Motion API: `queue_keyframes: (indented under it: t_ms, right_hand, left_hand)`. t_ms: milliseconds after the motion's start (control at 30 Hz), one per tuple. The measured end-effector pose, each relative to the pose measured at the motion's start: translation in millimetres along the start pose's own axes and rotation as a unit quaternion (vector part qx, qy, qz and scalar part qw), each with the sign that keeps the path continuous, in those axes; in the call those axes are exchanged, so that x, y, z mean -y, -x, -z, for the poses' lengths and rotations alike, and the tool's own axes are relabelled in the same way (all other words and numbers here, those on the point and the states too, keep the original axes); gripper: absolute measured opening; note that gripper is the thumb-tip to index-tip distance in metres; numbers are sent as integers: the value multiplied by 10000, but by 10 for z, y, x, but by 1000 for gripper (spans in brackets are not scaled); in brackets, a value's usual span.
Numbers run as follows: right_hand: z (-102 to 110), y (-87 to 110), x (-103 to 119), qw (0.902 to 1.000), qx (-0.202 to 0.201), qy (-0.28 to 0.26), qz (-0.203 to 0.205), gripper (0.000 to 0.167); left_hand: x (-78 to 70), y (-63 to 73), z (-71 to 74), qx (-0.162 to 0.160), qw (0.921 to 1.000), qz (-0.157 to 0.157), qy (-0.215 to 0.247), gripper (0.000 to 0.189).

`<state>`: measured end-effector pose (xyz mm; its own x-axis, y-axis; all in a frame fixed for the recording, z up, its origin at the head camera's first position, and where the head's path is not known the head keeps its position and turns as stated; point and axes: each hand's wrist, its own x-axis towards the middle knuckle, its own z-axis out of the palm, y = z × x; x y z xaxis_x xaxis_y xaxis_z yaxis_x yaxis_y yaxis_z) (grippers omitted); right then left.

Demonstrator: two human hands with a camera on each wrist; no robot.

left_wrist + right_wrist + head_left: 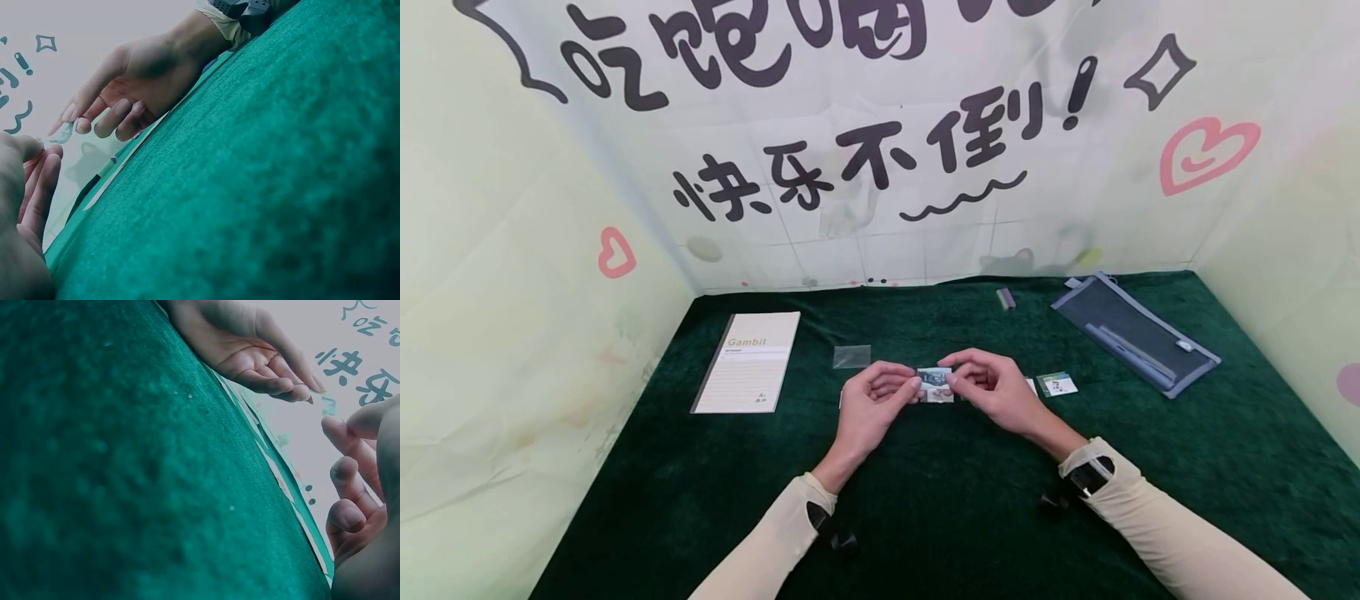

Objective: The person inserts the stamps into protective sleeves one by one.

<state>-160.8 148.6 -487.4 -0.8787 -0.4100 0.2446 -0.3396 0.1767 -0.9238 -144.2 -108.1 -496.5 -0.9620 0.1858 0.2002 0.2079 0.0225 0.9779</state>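
Between both hands, a small thin card [936, 385] with a blue-and-white printed picture is held up over the green cloth. My left hand [880, 404] pinches its left edge between thumb and fingers. At the opposite edge, my right hand [996, 392] grips it the same way. In the left wrist view the card [62, 133] looks slightly bent between the fingertips. A clear plastic sleeve [852, 357] lies just behind the left hand. Right of the right hand lie small printed cards [1058, 383], one partly hidden by that hand.
A Gambit notebook [748, 362] lies at the left. At the back right is a blue mesh zip pouch [1138, 333] with slim sticks visible in it. A small purple-and-green block [1006, 299] sits near the back edge of the green cloth [940, 517], before a printed fabric backdrop [865, 242].
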Motion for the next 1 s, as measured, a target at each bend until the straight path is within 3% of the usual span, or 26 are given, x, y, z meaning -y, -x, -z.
queue_keyframes:
  t_ms: [300,600,1000]
  right_hand:
    - [-7,2,16,10000,19,45,40,27]
    - [-1,3,18,9995,64,-134,-262,20]
    - [2,3,-10,9996,250,-59,-99,13]
  left_hand:
    - [-8,7,-1,-2,10000,-10,72,26]
    - [-8,2,3,-75,9997,-42,212,26]
    - [-16,8,-2,157,9998,6,93,28]
